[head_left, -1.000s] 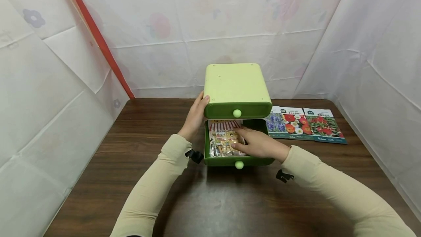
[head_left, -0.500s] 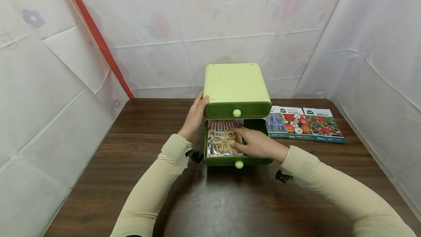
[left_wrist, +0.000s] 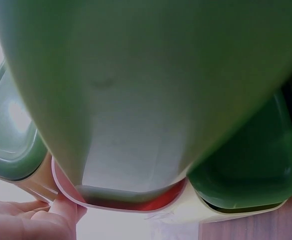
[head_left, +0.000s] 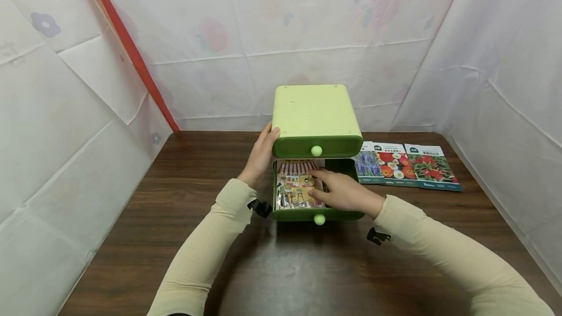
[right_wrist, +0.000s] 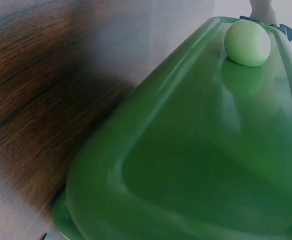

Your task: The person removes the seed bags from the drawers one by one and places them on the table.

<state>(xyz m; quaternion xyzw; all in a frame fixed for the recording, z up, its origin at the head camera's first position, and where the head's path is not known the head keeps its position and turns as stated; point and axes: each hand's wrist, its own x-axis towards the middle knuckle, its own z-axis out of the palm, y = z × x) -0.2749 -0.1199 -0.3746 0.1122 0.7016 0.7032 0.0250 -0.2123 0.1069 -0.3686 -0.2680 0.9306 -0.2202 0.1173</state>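
Note:
A small drawer cabinet (head_left: 315, 111) with a pale lime top stands at the back of the table. Its middle drawer (head_left: 293, 215), green with a round light-green knob (head_left: 319, 219), is pulled out. Inside lies a shiny, colourful printed packet (head_left: 295, 190) with a striped awning picture. My right hand (head_left: 347, 190) is in the drawer, thumb and fingers touching the packet's right part; some fingertips are hidden. With nearly straight fingers, my left hand (head_left: 260, 155) rests against the cabinet's left side; in the left wrist view its fingers (left_wrist: 61, 215) touch the frame's edge.
Three flower-picture packets, one purple (head_left: 368, 165), one red and white (head_left: 396, 166) and one red (head_left: 433, 168), lie on the dark wooden table (head_left: 197, 169) right of the cabinet. A white sheet (head_left: 272, 33) hangs behind. The cabinet's pink middle frame (left_wrist: 66, 187) shows from the left.
The printed packet has shifted slightly left in the drawer, and my right hand's fingers moved a little left with it. My left hand and the cabinet have stayed in place.

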